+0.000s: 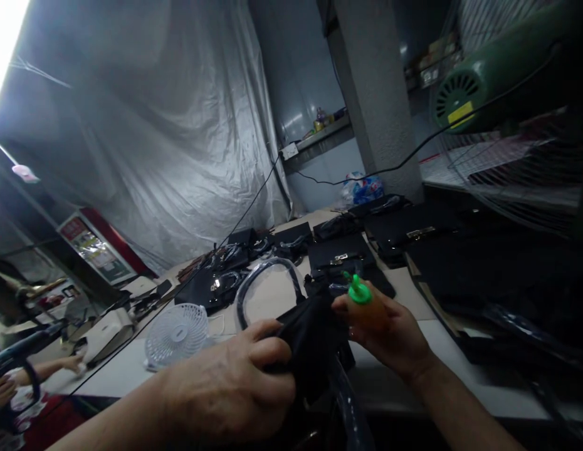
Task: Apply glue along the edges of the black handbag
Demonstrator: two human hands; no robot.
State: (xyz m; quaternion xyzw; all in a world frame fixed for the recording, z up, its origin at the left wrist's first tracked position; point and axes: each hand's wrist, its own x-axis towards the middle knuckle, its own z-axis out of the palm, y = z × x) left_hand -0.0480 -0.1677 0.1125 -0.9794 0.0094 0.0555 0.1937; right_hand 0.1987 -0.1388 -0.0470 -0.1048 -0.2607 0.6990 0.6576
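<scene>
My left hand (230, 388) is closed around a black bag piece (310, 344) at the near edge of the table, its fingers wrapped over the dark material. My right hand (390, 335) grips a small amber bottle with a green nozzle cap (360, 291), the nozzle tip pointing at the black piece. A black curved handle strap (266, 282) loops up from the piece just beyond my hands.
A small white desk fan (176, 335) stands left of my hands. Several black bags with gold clasps (348, 250) lie across the pale table (423, 294). A large green fan (503, 69) looms upper right. Another person's hands (19, 376) show at far left.
</scene>
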